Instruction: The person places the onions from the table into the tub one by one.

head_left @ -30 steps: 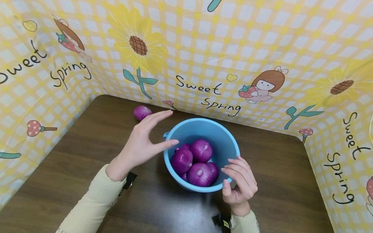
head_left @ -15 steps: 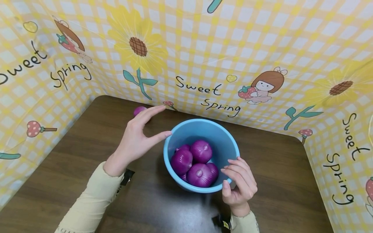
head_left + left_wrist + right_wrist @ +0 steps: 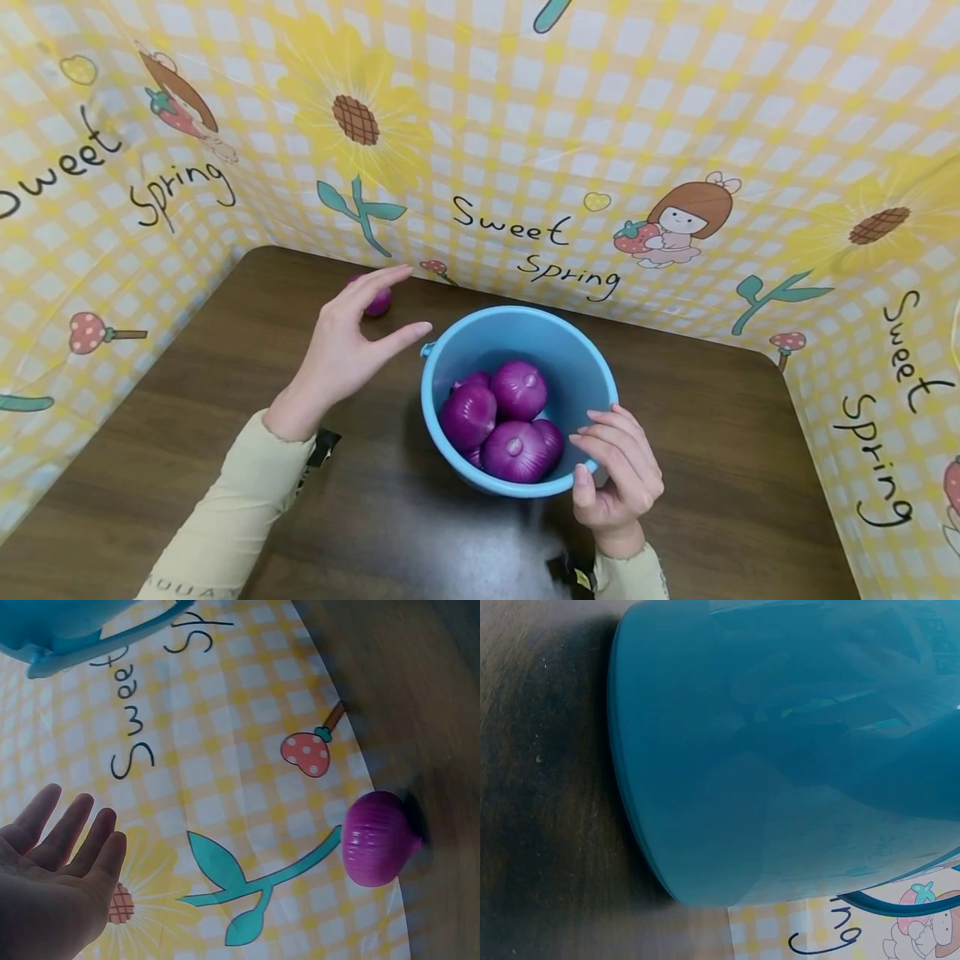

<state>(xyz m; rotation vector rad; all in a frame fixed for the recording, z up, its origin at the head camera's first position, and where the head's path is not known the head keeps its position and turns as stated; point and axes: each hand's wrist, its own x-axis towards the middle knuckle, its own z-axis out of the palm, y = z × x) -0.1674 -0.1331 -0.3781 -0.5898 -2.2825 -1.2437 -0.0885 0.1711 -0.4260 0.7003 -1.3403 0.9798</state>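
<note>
A blue bucket [image 3: 510,487] stands on the table with several purple onions [image 3: 517,389] inside. My right hand [image 3: 621,475] holds the bucket's right rim, fingertips over the edge and thumb at the near side. The bucket's side wall [image 3: 780,765] fills most of the right wrist view, where no fingers show. Left of the bucket, my left hand [image 3: 339,354] is held up, fingers extended and thumb apart, touching nothing. One more onion [image 3: 379,302] lies near the table's back edge, partly hidden behind that hand. The left wrist view shows this onion [image 3: 375,840] apart from the fingers.
A brown wooden table [image 3: 720,467] carries everything. Yellow checked cloth [image 3: 495,150] hangs behind and along both sides, right at the table's edges. The bucket's blue handle [image 3: 120,646] hangs on its outer side.
My left hand has drawn away leftward from the bucket's rim, now covering part of the lone onion. My right hand and the bucket have stayed in place.
</note>
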